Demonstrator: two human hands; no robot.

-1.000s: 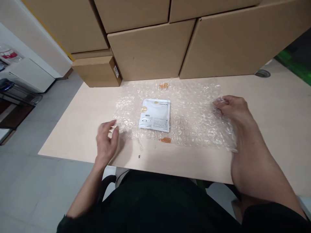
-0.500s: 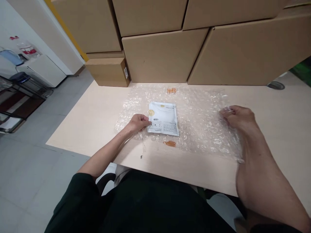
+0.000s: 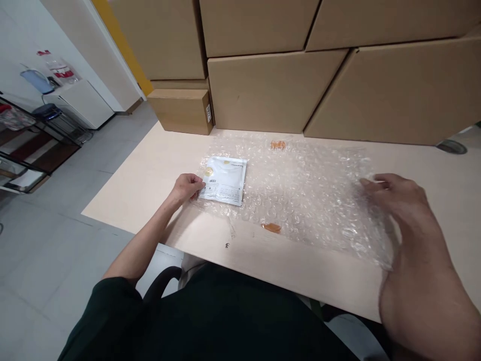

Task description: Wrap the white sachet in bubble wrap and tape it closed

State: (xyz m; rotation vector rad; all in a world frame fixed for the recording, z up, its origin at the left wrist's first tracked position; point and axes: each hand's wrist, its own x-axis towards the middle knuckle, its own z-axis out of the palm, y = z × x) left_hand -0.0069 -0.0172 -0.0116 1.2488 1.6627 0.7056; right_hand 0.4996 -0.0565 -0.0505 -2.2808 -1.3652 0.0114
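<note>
Bubble wrap (image 3: 300,190) bears a white pouch (image 3: 225,179), left hand (image 3: 187,187) pinching it.

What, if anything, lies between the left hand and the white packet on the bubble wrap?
Nothing visible does. The left hand already pinches the left edge of the white packet, which lies on the bubble wrap. The right hand rests on the sheet's far right part, well apart from the packet.

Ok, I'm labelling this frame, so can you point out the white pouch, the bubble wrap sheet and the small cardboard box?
white pouch (image 3: 225,181), head view, middle of its printed face.
bubble wrap sheet (image 3: 308,190), head view, bare middle of the sheet.
small cardboard box (image 3: 179,111), head view, its front face.
</note>
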